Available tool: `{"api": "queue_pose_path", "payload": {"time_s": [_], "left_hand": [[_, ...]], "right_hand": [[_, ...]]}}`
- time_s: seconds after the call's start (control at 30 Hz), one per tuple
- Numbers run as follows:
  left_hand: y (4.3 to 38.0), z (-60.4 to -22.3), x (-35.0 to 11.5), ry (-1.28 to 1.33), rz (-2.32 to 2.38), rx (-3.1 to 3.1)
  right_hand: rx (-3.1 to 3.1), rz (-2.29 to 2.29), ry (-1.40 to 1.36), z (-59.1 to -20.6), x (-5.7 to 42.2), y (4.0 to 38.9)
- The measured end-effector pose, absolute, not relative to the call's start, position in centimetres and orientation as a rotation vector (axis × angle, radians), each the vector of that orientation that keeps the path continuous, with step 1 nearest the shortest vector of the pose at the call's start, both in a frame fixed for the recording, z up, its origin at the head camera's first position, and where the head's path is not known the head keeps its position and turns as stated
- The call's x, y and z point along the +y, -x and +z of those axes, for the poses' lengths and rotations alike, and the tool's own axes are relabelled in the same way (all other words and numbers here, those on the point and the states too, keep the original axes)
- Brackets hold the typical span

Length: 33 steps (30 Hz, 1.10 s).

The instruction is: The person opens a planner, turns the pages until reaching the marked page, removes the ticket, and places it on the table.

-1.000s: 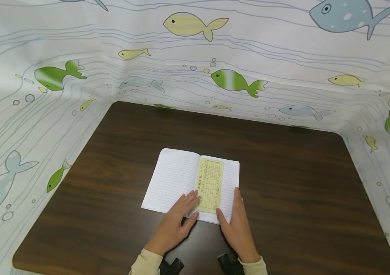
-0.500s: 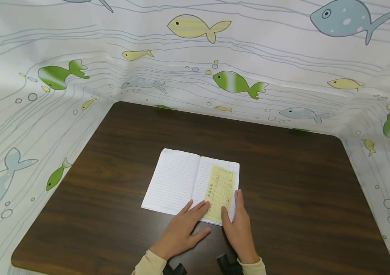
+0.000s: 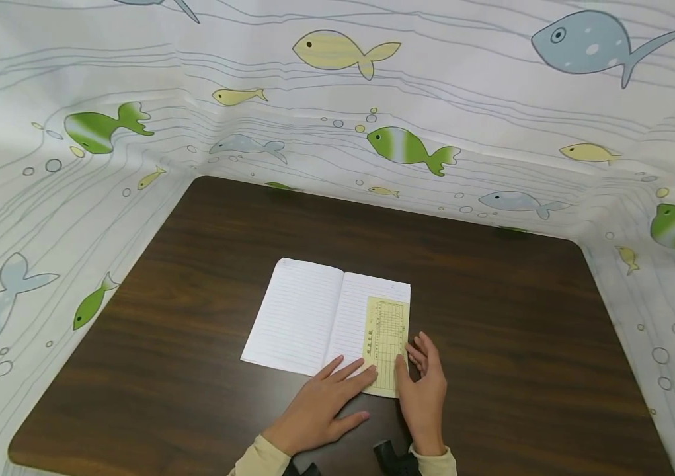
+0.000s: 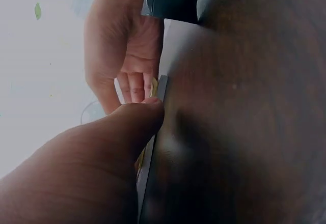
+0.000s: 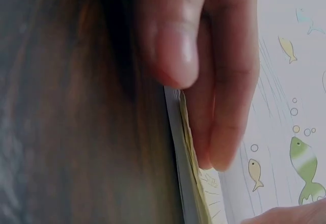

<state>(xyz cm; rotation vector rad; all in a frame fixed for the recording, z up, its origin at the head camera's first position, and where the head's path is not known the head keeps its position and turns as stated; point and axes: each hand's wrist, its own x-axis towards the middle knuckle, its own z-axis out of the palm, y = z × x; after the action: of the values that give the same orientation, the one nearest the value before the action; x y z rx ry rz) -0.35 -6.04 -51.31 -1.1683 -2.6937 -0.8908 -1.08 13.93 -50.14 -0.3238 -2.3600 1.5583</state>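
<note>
A lined notebook (image 3: 301, 317) lies spread flat on the dark wooden table. On its right page is a pale yellow printed form (image 3: 386, 330), lined up with the page's right and lower edges. Its edge (image 5: 189, 137) looks layered in the right wrist view. My left hand (image 3: 334, 400) rests with extended fingers on the form's lower left corner and the page; its thumb lies near the notebook's lower edge. My right hand (image 3: 423, 391) is at the form's right edge, thumb touching that edge, fingers loosely bent beside the notebook.
White cloth walls (image 3: 325, 92) printed with fish surround the table (image 3: 510, 344) at the back and both sides. A black wrist device (image 3: 395, 457) sits by the right sleeve. Both sleeves are beige.
The yellow form has slid from near the notebook's centre fold right and toward me, to the right page's outer lower corner. Both hands moved with it; the right fingers have bent a little.
</note>
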Motion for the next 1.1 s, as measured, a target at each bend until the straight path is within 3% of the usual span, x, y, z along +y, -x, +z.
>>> {"api": "queue_pose_path", "payload": {"time_s": [0.5, 1.1], "left_hand": [[0.0, -51.3, -5.8, 1.338, -0.826, -2.651], [-0.3, -51.3, -5.9, 1.368, -0.889, -2.652]], "right_hand": [[-2.539, 1.471, 0.497, -49.1, 14.5, 1.1], [-2.839, 1.342, 0.601, -47.8, 15.9, 0.4]]}}
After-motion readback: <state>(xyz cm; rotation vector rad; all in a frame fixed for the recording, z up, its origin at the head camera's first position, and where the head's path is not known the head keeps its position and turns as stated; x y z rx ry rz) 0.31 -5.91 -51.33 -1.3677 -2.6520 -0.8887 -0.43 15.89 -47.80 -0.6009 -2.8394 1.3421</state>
